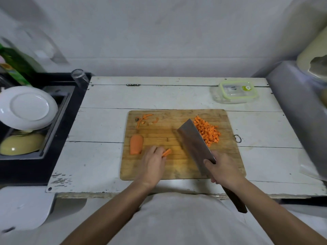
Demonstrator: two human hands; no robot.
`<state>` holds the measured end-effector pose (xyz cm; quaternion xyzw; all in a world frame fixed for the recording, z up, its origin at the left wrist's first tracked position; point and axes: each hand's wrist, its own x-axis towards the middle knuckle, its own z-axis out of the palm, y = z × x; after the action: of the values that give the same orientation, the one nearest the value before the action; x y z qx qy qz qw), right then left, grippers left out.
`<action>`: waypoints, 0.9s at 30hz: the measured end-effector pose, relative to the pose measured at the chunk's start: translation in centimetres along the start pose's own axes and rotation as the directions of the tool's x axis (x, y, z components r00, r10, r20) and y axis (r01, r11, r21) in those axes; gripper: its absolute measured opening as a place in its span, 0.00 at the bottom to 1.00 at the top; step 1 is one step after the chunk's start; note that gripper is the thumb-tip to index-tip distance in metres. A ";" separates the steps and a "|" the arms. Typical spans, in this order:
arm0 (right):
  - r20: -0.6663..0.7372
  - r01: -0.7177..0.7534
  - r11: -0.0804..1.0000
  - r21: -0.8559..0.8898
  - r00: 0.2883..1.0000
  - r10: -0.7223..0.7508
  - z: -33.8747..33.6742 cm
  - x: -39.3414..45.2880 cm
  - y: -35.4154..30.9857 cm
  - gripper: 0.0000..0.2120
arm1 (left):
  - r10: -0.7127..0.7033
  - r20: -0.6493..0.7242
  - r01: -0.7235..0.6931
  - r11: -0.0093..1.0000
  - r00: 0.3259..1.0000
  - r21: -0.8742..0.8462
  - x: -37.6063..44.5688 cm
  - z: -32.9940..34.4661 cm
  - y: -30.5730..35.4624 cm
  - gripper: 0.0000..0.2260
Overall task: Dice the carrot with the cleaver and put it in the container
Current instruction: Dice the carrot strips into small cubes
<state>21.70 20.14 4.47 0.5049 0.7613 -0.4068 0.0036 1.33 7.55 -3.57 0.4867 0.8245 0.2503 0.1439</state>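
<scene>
A wooden cutting board (159, 170) lies on the white table. My right hand (223, 169) grips the cleaver (193, 142), whose blade slants up and left against a pile of diced carrot (208, 130) at the board's upper right. My left hand (153, 165) holds thin carrot strips (166, 152) on the board's middle. A carrot chunk (136, 145) lies cut side down at the left. Peel scraps (144, 119) sit in the board's far left corner. The clear container (236, 91) with a green-rimmed lid stands at the table's far right.
A black sink area at the left holds a white plate (28, 107) and a yellow bowl (21, 144). A glass (79, 76) stands by the sink's corner. A metal surface (297, 106) rises at the right. The white table (106, 121) borders a wall behind.
</scene>
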 end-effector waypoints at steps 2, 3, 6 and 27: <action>-0.039 0.030 0.994 -0.106 0.999 -0.034 0.1 -0.1 0.1 0.05 | 0.073 0.008 -0.073 0.997 0.997 0.006 0.5 0.6 0.2 0.07; -0.060 0.043 0.986 -0.160 0.997 -0.053 0.2 -0.1 0.1 0.06 | 0.113 -0.001 -0.113 0.994 0.994 0.003 0.6 0.9 0.2 0.08; -0.089 0.060 0.946 -0.320 0.992 -0.093 0.6 -0.4 0.3 0.07 | 0.240 -0.041 -0.242 0.970 0.970 -0.039 0.6 1.6 0.2 0.09; 0.094 0.184 0.712 -0.678 0.982 -0.164 2.8 -2.2 -0.8 0.08 | 0.346 -0.129 -0.355 0.933 0.930 -0.060 0.6 2.4 0.2 0.04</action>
<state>21.01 16.63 4.03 0.3886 0.9013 -0.1033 0.1609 2.36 8.77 -5.41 0.6043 0.7203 0.3336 0.0688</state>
